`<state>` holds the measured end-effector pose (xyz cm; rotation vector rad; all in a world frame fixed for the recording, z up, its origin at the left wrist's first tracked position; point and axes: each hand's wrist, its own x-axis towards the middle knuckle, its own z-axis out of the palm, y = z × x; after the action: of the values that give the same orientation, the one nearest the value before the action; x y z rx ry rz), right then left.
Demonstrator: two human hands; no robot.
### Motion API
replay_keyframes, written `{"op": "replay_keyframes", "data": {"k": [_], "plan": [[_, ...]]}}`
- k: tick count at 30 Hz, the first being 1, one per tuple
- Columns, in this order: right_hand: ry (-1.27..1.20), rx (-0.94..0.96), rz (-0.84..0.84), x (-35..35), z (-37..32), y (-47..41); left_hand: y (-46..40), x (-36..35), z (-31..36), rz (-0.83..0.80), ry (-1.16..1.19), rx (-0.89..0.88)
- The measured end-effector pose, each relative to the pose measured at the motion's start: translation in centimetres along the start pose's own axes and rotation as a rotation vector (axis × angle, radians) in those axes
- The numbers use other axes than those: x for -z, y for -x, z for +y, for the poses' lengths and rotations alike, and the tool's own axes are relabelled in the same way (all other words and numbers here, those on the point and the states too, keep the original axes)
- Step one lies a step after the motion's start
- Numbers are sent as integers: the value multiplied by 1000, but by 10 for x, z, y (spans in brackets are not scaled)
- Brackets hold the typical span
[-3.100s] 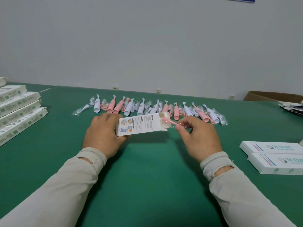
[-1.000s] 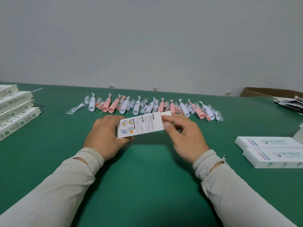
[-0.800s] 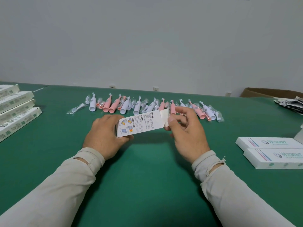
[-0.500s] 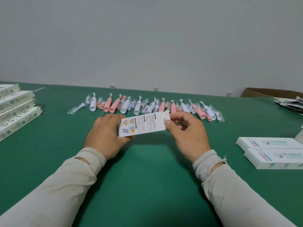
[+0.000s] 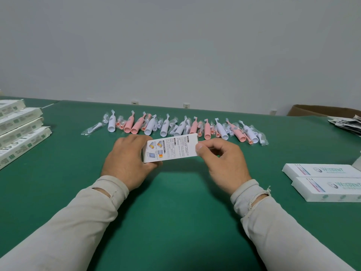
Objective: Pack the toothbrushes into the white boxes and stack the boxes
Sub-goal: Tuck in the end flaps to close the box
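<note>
Both hands hold one white box (image 5: 171, 148) level above the green table (image 5: 175, 222), printed panel up. Left hand (image 5: 127, 161) wraps the box's left end, fingers curled behind it. Right hand (image 5: 224, 161) pinches the right end, thumb on the near edge, fingers folded behind; the flap there looks shut, though the fingers hide the end face. Contents not visible. Beyond the box, a long row of pink and white toothbrushes (image 5: 175, 127) in clear wrappers lies unpacked along the far part of the table. Two boxes (image 5: 324, 178), lids closed, lie flat side by side at the right, touching, not stacked. At the left edge, a staggered pile of more boxes (image 5: 19, 130); packed or empty, cannot tell. Judgement: early in the job. This box appears about done; most toothbrushes are left to pack, and the stacking at the right is not yet begun.
</note>
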<state>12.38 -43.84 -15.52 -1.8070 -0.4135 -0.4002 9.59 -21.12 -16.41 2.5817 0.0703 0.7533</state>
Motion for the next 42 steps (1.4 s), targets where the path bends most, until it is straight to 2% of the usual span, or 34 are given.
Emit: {"op": "replay_keyframes", "data": {"k": [4, 7, 9, 10, 11, 13, 14, 16, 18, 19, 23, 25, 27, 29, 32, 34, 37, 40, 42], "plan": [[-38, 22, -52, -12, 3, 4, 0, 2, 1, 8, 8, -5], [-164, -114, 54, -12, 5, 0, 3, -4, 5, -88, 94, -100], [-210, -211, 124, -8, 7, -3, 5, -10, 6, -137, 190, -103], [-124, -223, 146, -4, 6, -3, 5, -12, 6, -154, 264, -73], [69, -193, 148, 1, 4, -2, 6, -14, 8, -160, 336, -34], [544, -9, 99, 5, -4, 3, 5, -15, 10, -140, 434, 40], [666, 130, 49, 5, -10, 6, 5, -15, 11, -127, 478, 75], [743, 321, -172, -1, -21, 15, 5, -14, 15, -115, 569, 140], [823, 368, -355, -8, -29, 25, 7, -11, 20, -114, 644, 178], [871, 372, -371, -9, -31, 27, 8, -9, 23, -118, 677, 181], [1108, 500, -182, -3, -45, 32, 17, 1, 42, -259, 907, 94], [1155, 573, -64, 7, -49, 36, 22, 2, 48, -337, 1128, 70], [1178, 594, 81, 30, -48, 35, 25, -1, 51, -356, 1234, 71], [1230, 522, 218, 63, -43, 29, 27, -5, 52, -347, 1138, 55], [1330, 241, 298, 114, -24, 19, 27, -14, 46, -365, 1020, 58], [1410, 20, 273, 143, -7, 15, 26, -19, 42, -373, 990, 64], [1445, -205, 190, 166, 16, 17, 25, -21, 39, -373, 969, 79], [1494, -326, 97, 166, 36, 27, 23, -23, 37, -393, 961, 85], [1498, -355, 144, 162, 40, 29, 23, -24, 36, -397, 958, 77]]}}
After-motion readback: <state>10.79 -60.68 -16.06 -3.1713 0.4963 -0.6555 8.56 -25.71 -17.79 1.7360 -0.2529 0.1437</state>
